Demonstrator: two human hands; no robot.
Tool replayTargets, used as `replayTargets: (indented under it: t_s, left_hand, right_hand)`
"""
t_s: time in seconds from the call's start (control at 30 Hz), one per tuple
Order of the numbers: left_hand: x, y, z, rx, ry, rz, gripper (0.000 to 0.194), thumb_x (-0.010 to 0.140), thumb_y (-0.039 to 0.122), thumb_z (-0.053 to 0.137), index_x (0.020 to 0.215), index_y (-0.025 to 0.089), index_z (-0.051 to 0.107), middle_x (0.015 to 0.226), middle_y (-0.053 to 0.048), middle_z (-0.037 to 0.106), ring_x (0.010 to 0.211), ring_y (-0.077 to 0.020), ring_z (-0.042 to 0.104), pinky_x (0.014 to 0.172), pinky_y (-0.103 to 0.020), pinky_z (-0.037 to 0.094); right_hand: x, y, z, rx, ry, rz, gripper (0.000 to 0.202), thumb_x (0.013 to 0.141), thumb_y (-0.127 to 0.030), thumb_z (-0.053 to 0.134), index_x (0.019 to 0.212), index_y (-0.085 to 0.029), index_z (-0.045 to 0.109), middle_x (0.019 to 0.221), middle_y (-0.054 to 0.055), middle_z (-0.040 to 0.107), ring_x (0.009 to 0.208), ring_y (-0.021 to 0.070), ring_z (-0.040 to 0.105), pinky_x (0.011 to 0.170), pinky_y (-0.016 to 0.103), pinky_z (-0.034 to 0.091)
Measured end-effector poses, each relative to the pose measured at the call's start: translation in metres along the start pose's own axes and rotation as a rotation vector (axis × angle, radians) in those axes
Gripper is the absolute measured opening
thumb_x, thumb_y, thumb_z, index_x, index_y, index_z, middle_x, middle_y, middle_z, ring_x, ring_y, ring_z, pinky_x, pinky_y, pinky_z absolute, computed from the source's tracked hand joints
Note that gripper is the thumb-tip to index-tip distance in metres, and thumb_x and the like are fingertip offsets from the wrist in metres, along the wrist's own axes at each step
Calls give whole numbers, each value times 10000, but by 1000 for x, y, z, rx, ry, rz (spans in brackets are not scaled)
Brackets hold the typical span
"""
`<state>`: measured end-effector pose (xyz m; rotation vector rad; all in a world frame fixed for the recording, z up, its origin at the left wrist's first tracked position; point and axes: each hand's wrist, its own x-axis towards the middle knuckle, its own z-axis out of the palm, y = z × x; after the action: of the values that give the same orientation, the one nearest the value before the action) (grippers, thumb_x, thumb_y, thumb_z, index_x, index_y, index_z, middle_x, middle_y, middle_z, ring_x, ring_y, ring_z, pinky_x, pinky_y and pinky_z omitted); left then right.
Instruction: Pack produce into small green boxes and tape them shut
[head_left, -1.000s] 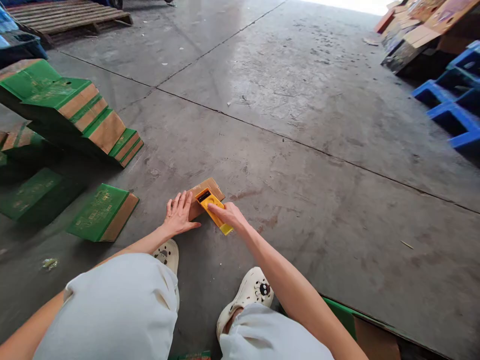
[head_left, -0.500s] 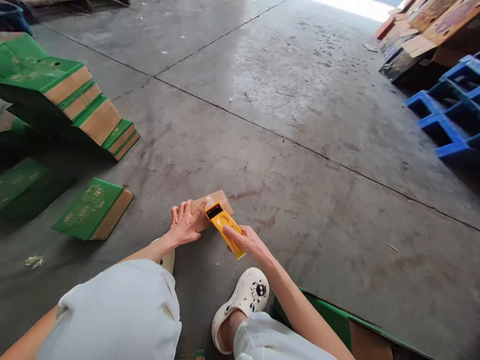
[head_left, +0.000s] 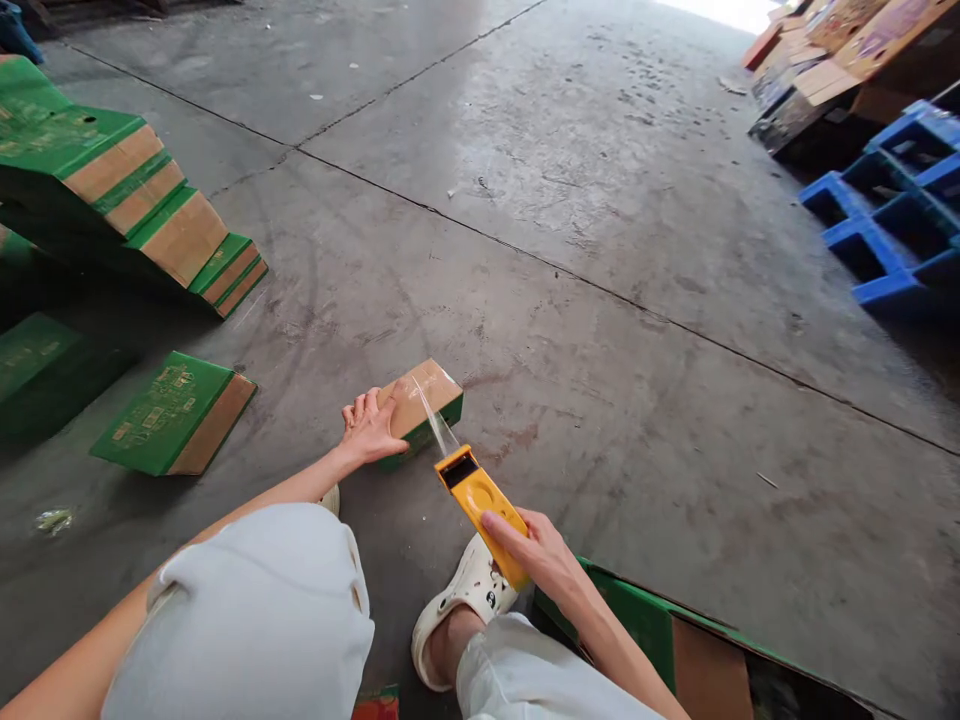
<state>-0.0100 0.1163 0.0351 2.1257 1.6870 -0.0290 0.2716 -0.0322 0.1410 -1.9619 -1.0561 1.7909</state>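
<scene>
My right hand [head_left: 536, 550] grips a yellow tape dispenser [head_left: 480, 508], thumb on its face. From its upper end a strip of clear tape [head_left: 435, 418] stretches to the top of a small green and brown cardboard box [head_left: 439, 385]. Spread fingers of my left hand [head_left: 373, 428] rest on the near left part of that box. The box stands on the floor in front of my feet, its brown face up and green sides showing. A gap separates the dispenser from the box.
Green and brown cartons [head_left: 150, 185] are stacked at the left, with a single green box [head_left: 176, 415] nearer. Blue pallets [head_left: 892, 215] and cardboard boxes [head_left: 832, 75] stand at the right. A green carton [head_left: 637, 620] lies beside my right leg. A crumpled scrap [head_left: 54, 521] lies at left.
The tape dispenser has moved off the box, down and to the right in my right hand, drawing out a strip of tape. My left hand stays on the box.
</scene>
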Motion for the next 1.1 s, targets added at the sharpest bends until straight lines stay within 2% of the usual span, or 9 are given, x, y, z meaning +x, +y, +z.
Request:
replayTargets:
  t_s: [0.13,0.3,0.43,0.57,0.67,0.87,1.0,1.1]
  left_hand:
    - [13,-10,-11,-15,-42,59,1281,666,534,833,1708,405,99,1585,-160,389,1382,-453,409,1085,-551,337]
    - [20,-16,-17,-20,-71,65,1265,666,539,822,1706,413,112,1568,-159,412,1358,-449,438,1071,-552,356]
    - [25,-18,-18,-18,-98,71,1254,677,546,812,1706,418,107,1578,-162,396,1363,-458,428,1068,-556,359]
    - [26,-18,-19,-9,-101,75,1251,677,565,816,1704,424,114,1583,-165,390,1378,-457,415,1077,-560,350]
    - [22,-14,-16,8,-93,81,1269,672,564,821,1708,405,105,1590,-183,384,1371,-470,415,1070,-577,343]
    - [1,-2,-1,84,-35,142,1280,666,462,837,1712,383,103,1640,-189,345,1398,-478,387,1088,-573,311]
    - [-8,-1,6,106,8,172,1327,658,413,847,1721,330,56,1672,-204,306,1430,-456,364,1113,-557,295]
    - [-6,-2,5,97,19,161,1349,654,419,840,1726,270,35,1673,-222,305,1433,-443,360,1118,-549,295]
  right_hand:
    - [-18,21,-10,57,6,41,617,758,-796,729,823,-188,654,690,28,663,606,186,624,559,277,459]
    - [3,13,2,119,-18,73,618,742,-800,737,821,-194,645,677,29,650,600,188,638,569,284,481]
    - [19,13,6,82,-6,78,617,751,-799,735,791,-195,615,656,23,641,589,182,625,554,281,459]
    - [3,12,1,151,-38,94,642,726,-822,757,818,-196,648,683,21,651,603,173,627,573,271,469]
    - [-30,-8,-10,209,-15,104,646,720,-816,777,835,-188,683,693,25,650,588,155,602,565,260,463]
    - [-95,-78,-32,198,29,93,634,738,-787,783,853,-165,741,678,54,676,549,160,572,499,261,417]
    - [-110,-108,-27,128,21,122,642,709,-809,783,823,-178,762,667,68,692,547,184,585,491,277,424]
    - [-112,-111,-18,98,-2,146,639,694,-821,791,768,-189,731,648,51,671,547,175,571,495,271,415]
